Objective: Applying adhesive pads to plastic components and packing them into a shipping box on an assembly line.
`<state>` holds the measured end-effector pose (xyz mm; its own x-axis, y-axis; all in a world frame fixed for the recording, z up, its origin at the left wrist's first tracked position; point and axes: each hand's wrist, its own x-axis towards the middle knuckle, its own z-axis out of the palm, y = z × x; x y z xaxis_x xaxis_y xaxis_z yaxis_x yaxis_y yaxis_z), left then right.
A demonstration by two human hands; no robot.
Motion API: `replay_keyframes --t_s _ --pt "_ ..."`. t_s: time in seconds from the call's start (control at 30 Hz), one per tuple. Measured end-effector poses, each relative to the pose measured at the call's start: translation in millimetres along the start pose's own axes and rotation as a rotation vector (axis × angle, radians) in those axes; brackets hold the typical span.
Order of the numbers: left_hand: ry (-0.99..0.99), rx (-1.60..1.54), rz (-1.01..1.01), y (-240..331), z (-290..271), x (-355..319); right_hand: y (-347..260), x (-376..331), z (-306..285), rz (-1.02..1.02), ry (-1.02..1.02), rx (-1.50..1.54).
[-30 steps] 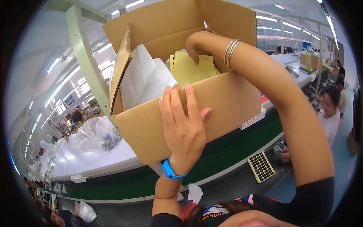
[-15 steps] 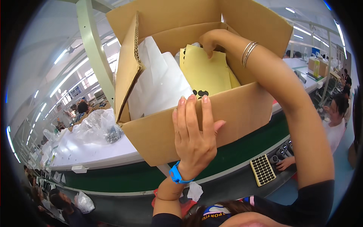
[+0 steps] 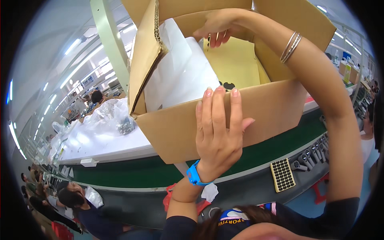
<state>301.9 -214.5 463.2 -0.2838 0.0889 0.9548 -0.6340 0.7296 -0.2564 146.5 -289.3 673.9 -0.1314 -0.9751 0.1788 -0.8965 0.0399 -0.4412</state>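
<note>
A large open cardboard box [image 3: 272, 110] stands tilted in front of me. My left hand [image 3: 220, 132] lies flat on its near wall, with straight fingertips reaching the top edge and nothing in its grasp. Inside, my right hand [image 3: 218, 28] hovers over the far part of the contents. Its fingers are apart and hang down near the far edge of the yellow sheets [image 3: 236, 60], which carry black shapes. I see nothing held there, though the box's depth is partly hidden. White sheets [image 3: 182, 68] fill the left side of the box.
A dark conveyor belt [image 3: 240, 196] runs below the box, bearing a sheet of black stickers [image 3: 283, 176] and a row of grey handheld devices [image 3: 306, 160]. Clear plastic bags [image 3: 108, 118] lie on the white bench at left. Another person [image 3: 76, 196] sits at lower left.
My right hand has shifted left from the yellow sheets and its fingers have spread. My left hand stays on the box wall. The whole view has shifted, and a co-worker's hand by the sticker sheet is gone.
</note>
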Motion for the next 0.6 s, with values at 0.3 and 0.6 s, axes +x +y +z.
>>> replay_keyframes --t_s 0.3,0.6 --pt "0.064 -0.038 -0.011 -0.1 9.9 8.6 -5.8 -12.3 30.3 -0.119 -0.036 0.318" --pt "0.034 -0.059 -0.028 -5.0 20.9 18.1 -16.7 -14.3 49.2 -0.211 -0.019 0.743"
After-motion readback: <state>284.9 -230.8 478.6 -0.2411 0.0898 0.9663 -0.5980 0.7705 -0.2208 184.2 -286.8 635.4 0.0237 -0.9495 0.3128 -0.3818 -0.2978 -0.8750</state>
